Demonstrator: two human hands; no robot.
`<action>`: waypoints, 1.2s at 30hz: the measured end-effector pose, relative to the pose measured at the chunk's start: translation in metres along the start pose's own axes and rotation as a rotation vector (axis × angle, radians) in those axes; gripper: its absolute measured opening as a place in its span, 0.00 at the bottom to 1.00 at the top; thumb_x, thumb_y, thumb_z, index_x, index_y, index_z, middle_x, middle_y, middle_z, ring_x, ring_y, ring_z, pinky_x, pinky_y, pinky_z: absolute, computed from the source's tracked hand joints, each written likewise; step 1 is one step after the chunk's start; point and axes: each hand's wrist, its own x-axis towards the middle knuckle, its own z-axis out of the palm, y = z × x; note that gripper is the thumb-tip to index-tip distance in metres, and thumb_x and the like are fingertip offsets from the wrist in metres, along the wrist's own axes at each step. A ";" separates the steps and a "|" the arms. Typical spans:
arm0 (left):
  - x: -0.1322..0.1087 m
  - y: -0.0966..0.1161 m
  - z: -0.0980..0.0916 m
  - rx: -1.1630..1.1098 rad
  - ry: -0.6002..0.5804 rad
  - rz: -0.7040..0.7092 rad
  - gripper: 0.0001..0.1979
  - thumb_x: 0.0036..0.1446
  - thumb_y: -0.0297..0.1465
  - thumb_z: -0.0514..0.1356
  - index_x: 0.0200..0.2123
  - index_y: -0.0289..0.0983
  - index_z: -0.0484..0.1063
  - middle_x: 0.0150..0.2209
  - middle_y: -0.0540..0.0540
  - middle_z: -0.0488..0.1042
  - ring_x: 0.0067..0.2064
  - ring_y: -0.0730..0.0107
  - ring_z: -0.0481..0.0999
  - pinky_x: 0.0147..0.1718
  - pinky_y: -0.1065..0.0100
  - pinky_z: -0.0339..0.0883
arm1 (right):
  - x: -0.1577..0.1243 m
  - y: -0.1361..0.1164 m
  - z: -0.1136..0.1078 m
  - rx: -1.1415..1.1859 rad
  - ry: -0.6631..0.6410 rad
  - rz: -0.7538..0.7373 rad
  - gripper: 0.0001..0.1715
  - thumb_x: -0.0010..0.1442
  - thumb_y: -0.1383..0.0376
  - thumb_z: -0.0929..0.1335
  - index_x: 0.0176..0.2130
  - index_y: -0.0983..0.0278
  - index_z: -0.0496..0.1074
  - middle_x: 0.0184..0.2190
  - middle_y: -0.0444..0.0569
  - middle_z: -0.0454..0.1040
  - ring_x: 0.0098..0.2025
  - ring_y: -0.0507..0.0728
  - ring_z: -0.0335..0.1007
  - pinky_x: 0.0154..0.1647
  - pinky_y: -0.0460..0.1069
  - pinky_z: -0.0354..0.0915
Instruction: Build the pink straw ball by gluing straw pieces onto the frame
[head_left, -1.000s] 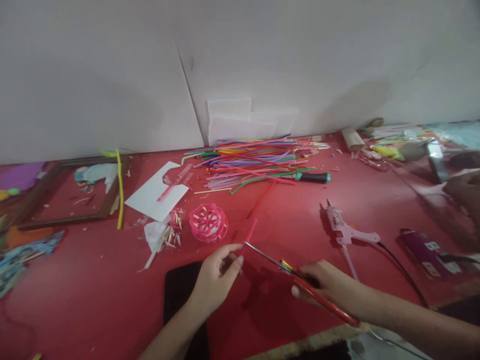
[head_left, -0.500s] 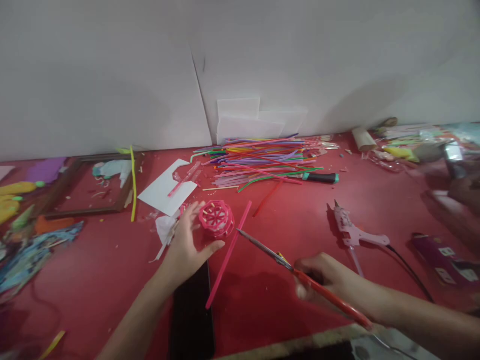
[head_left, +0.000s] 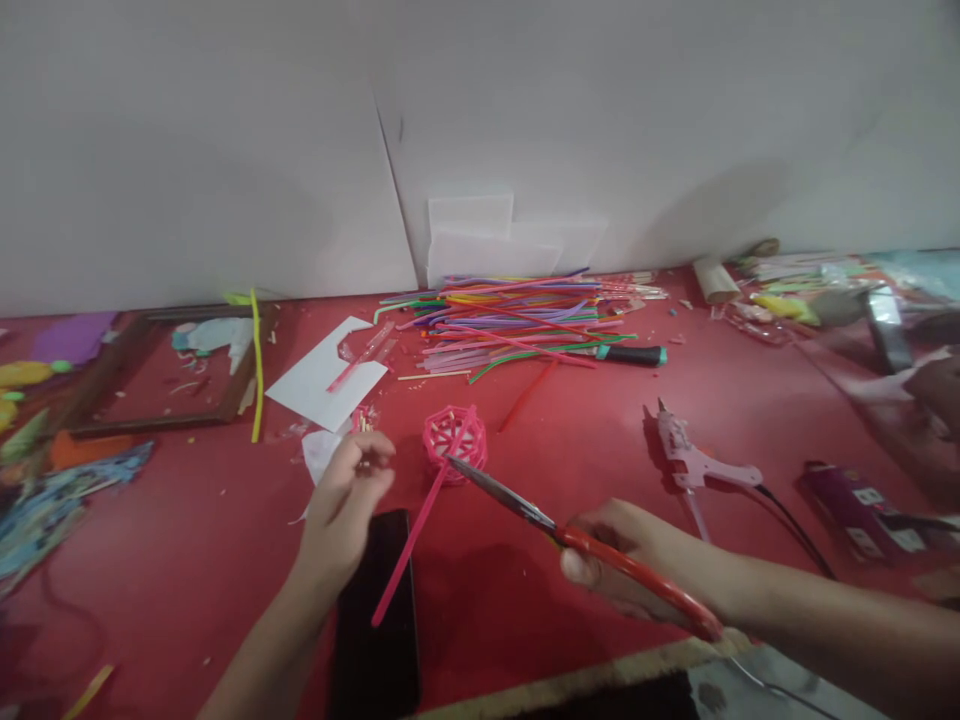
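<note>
My right hand [head_left: 622, 555] grips a pair of red-handled scissors [head_left: 517, 500], blades pointing up and left. At their tips lies a bright pink pipe cleaner [head_left: 409, 545], slanting across the front of a small pink openwork basket [head_left: 474, 440]; whether the blades pinch it I cannot tell. The basket stands on the red tabletop. Left of it, apart from it, my left hand [head_left: 341, 510] is held with loosely bent fingers, a gap between thumb and fingers, and nothing visible in them. Beneath that hand and the pipe cleaner's lower end is a black phone [head_left: 375, 640].
Behind lie a pile of coloured pipe cleaners [head_left: 517, 320], a black-handled tool [head_left: 634, 355] and cut white paper [head_left: 319, 385]. A pink glue gun [head_left: 709, 465] with cord is at right, near a purple box [head_left: 855, 510]. Another person's hand [head_left: 937, 385] shows far right. A brown frame [head_left: 150, 425] lies left.
The scissors and pink pipe cleaner have moved left together, now overlapping the basket. My left hand has come away from the basket, which sits slightly further right. The view has shifted a little.
</note>
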 end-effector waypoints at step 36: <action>-0.015 0.028 0.014 -0.330 -0.059 -0.307 0.16 0.58 0.40 0.58 0.26 0.35 0.76 0.22 0.46 0.76 0.23 0.68 0.74 0.22 0.71 0.66 | 0.006 -0.008 -0.009 0.024 -0.011 0.146 0.33 0.56 0.37 0.67 0.26 0.63 0.62 0.17 0.37 0.60 0.15 0.45 0.55 0.13 0.40 0.51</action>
